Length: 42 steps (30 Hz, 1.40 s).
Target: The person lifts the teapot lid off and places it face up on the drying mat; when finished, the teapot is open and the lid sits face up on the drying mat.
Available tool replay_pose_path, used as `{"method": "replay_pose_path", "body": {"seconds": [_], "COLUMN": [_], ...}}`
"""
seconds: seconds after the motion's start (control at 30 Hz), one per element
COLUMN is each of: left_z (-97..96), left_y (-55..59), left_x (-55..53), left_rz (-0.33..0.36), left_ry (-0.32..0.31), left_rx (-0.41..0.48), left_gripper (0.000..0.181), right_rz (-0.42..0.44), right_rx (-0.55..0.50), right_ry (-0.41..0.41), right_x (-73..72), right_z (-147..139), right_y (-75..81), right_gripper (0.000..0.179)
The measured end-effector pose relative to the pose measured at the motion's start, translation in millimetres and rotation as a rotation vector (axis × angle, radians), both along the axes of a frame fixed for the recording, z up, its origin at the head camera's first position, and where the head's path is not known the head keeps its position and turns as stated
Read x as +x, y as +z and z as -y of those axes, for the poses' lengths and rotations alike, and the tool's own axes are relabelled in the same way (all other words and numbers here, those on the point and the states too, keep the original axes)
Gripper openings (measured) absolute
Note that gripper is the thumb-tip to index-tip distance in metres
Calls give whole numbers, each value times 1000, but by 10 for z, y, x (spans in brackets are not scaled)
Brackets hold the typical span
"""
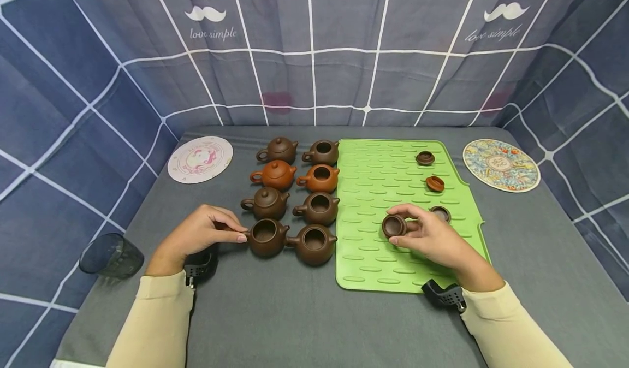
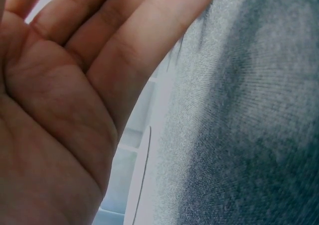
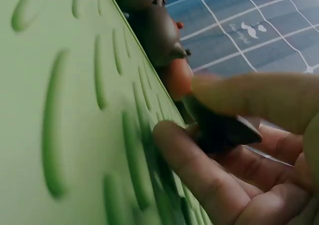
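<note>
At the front of the left column, my left hand point(image 1: 211, 229) pinches the handle of a lidless dark brown teapot point(image 1: 267, 242). That teapot stands upright on the grey cloth; the left wrist view shows only the palm and part of the fingers point(image 2: 149, 31). Over the green mat point(image 1: 361, 267), my right hand point(image 1: 432, 238) holds a small brown teapot lid point(image 1: 394, 226) between thumb and fingers, its hollow side toward the head camera. In the right wrist view the lid point(image 3: 227, 130) looks dark and blurred. Another brown lid point(image 1: 440, 213) lies just behind this hand, partly covered by it.
Behind the left teapot stand lidded ones, including an orange teapot point(image 1: 275, 174). The right column is lidless, with a brown teapot point(image 1: 315, 245) in front. An orange lid point(image 1: 435, 183) and brown lid point(image 1: 425, 158) lie on the mat. A glass point(image 1: 112, 256) and two round coasters point(image 1: 200, 159) flank everything.
</note>
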<state>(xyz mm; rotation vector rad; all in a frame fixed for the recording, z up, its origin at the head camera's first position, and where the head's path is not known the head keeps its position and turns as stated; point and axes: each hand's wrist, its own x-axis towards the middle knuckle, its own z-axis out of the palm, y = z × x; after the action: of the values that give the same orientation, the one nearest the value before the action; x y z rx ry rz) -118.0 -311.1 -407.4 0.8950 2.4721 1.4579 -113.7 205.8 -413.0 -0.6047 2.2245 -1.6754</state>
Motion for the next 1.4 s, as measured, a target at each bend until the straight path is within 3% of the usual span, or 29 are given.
{"method": "replay_pose_path", "body": {"seconds": [0.27, 0.5, 0.8, 0.97, 1.4], "left_z": [4, 10, 27, 19, 6], "left_y": [12, 12, 0, 9, 7], "left_x": [-7, -2, 9, 19, 11], "left_rz": [0, 0, 0, 6, -3], "left_ry": [2, 7, 10, 11, -3], "left_rx": [-5, -6, -12, -10, 2], "left_gripper": [15, 15, 15, 15, 16], "right_rz": [-105, -333, -569, -585, -507], "right_rx": [144, 297, 301, 303, 328], "right_ry": [-39, -22, 87, 99, 100], "right_x": [-7, 32, 61, 54, 90], "right_z": [-103, -31, 75, 90, 63], "right_y": [14, -18, -95, -129, -90], "right_gripper": [46, 44, 45, 46, 61]}}
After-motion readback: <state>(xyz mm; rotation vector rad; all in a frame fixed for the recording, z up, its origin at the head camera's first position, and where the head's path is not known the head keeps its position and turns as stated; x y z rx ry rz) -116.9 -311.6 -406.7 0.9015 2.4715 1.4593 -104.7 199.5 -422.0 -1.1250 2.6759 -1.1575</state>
